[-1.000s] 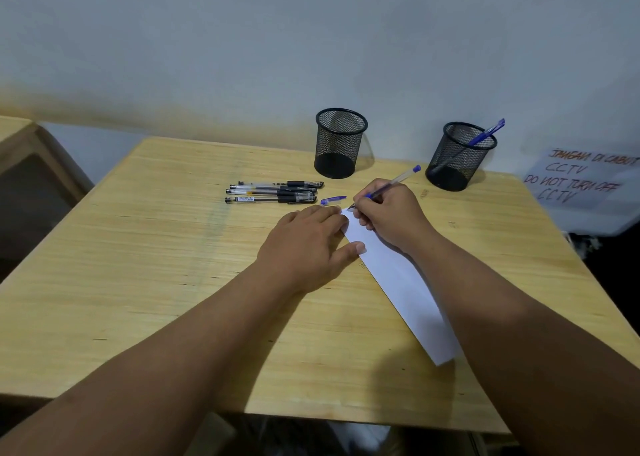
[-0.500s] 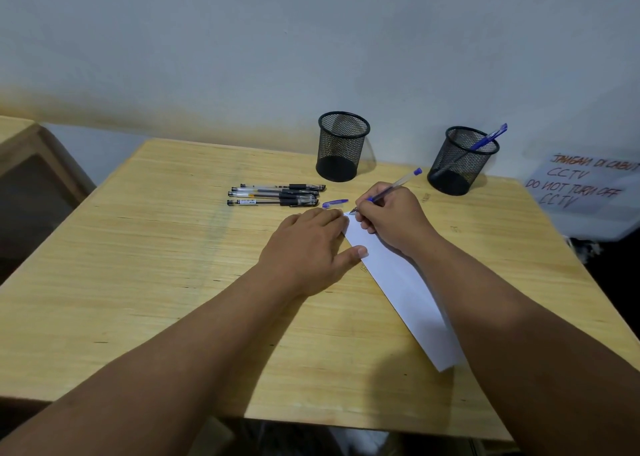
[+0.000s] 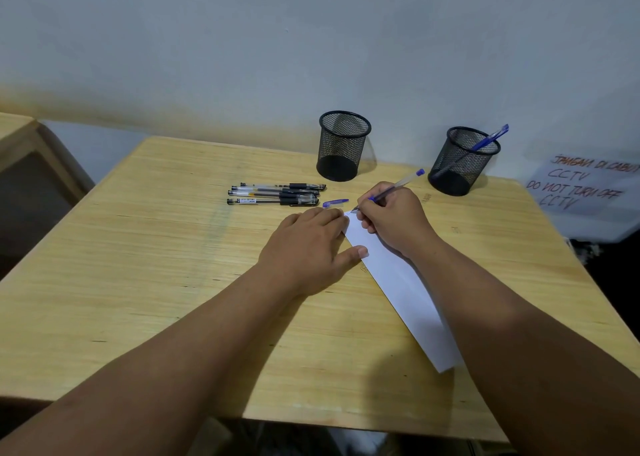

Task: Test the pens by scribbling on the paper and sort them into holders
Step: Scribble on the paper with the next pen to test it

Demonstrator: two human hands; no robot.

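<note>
My right hand grips a blue pen with its tip on the far end of a white paper strip. My left hand lies flat with fingers and thumb pressing the strip's left edge. The pen's blue cap lies loose on the table just beyond my left fingers. Several black pens lie side by side further left. Two black mesh holders stand at the back: the left holder looks empty, the right holder has one blue pen in it.
The wooden table ends at the wall behind the holders. A handwritten CCTV notice lies beyond the right edge. Another wooden piece of furniture stands at the far left.
The pen in my right hand has shifted slightly at the paper's far end. My left hand stays pressed on the strip.
</note>
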